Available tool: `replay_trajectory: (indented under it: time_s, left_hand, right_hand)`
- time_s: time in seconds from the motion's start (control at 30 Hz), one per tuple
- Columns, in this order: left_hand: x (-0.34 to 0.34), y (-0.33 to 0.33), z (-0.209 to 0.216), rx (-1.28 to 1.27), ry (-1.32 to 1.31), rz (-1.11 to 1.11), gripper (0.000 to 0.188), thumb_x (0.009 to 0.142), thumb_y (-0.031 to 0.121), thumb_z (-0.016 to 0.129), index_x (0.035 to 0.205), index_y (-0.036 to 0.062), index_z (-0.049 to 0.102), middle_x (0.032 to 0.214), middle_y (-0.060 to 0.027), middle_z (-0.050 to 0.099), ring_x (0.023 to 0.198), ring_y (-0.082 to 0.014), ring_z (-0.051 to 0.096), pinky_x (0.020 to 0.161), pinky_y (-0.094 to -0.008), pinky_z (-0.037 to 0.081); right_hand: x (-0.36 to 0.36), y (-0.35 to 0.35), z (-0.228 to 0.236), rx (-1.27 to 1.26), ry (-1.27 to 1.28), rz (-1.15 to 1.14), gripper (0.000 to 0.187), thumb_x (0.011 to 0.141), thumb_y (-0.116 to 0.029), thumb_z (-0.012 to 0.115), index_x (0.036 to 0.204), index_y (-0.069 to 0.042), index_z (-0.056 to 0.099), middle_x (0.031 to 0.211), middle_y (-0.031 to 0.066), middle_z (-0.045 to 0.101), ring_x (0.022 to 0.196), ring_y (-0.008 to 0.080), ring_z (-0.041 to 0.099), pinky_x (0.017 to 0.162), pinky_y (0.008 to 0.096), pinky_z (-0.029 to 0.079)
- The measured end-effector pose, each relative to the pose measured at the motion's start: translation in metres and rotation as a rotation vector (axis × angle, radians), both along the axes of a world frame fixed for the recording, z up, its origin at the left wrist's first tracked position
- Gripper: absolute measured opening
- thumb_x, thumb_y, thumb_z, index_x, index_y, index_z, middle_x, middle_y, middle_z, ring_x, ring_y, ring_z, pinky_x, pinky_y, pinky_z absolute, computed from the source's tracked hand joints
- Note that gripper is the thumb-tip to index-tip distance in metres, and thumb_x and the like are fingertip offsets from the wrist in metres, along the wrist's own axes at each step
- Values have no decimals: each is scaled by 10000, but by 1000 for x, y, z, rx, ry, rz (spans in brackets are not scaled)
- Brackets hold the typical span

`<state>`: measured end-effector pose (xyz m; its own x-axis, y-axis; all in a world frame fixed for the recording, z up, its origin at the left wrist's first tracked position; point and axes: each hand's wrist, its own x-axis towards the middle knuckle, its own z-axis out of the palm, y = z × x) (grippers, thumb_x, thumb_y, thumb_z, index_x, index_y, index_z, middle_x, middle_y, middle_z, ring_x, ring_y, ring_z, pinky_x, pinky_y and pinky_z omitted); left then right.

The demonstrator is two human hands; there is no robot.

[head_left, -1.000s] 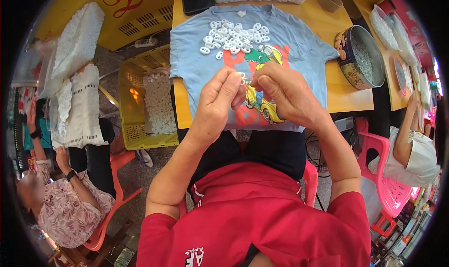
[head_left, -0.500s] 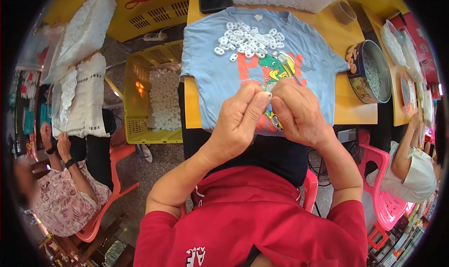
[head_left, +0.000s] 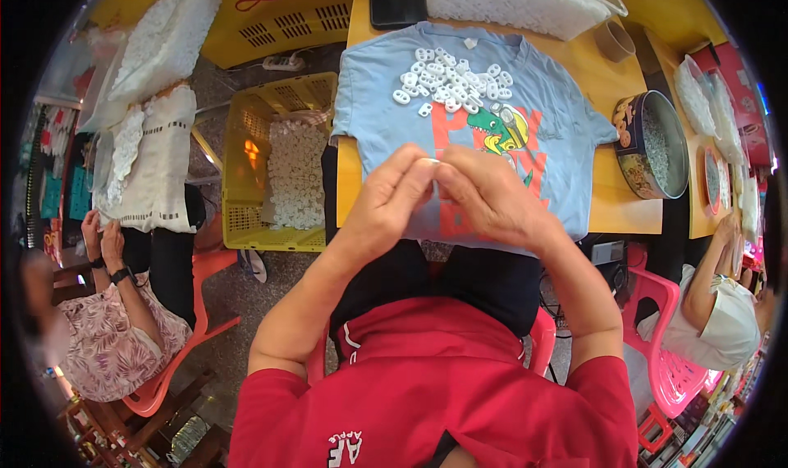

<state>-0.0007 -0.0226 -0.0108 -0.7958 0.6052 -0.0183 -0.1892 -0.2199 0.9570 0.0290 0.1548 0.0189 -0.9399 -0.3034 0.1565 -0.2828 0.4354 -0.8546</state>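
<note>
My left hand (head_left: 388,203) and my right hand (head_left: 491,197) meet fingertip to fingertip above the near edge of a light blue T-shirt (head_left: 373,107) spread over a yellow table (head_left: 349,189). Both pinch a small white plastic piece (head_left: 432,163) between them; most of it is hidden by the fingers. A heap of small white plastic rings (head_left: 450,84) lies on the shirt near its collar, beyond the hands. The shirt carries a green dinosaur print (head_left: 498,130) with red lettering.
A yellow crate (head_left: 246,181) with white pieces stands left of the table. A round metal tin (head_left: 652,144) sits at the table's right end. A clear bag of white pieces (head_left: 513,4) lies at the far edge. Seated people work at left (head_left: 115,337) and right (head_left: 722,304).
The view has shifted so the table sits lower and further right in the picture. My hands stay joined and have drawn slightly nearer my body, toward the shirt's near hem.
</note>
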Motion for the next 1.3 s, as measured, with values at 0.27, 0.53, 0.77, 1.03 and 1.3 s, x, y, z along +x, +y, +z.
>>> replay_trajectory:
  time_s: [0.27,0.53,0.77,1.03,1.3]
  left_hand:
    - [-6,-42,-2,100,17,209,218,1024,185,427,848,59,454,696,15,417,636,-65,387,585,-213,341]
    - [-7,-53,-2,119,62,261,221,1025,182,423,835,71,445,704,16,421,636,-63,385,585,-217,346]
    - [-7,-46,-2,100,87,325,199,1028,183,398,879,60,448,708,8,383,635,-84,356,605,-236,339]
    - [1,-17,5,40,231,364,196,1027,163,407,880,47,466,702,13,444,617,-57,389,561,-211,353]
    - [9,7,16,6,273,320,179,1023,153,419,893,43,475,695,17,448,619,-45,387,555,-204,350]
  right_hand:
    - [-79,0,-17,358,368,-268,140,893,-181,617,941,-63,673,829,95,590,756,265,609,660,362,483]
    - [-101,-12,-25,724,649,-137,115,813,-181,683,905,-111,683,877,64,584,861,237,593,696,355,502]
    - [-70,-28,-26,426,513,-129,130,848,-136,665,952,-57,673,863,54,631,815,217,609,696,327,509]
    - [-9,-34,6,-650,-261,-279,241,924,-144,621,1108,10,638,974,64,646,845,117,606,727,276,509]
    - [7,-24,5,-743,-228,-319,259,926,-139,619,1136,12,625,959,65,654,826,111,610,709,280,519]
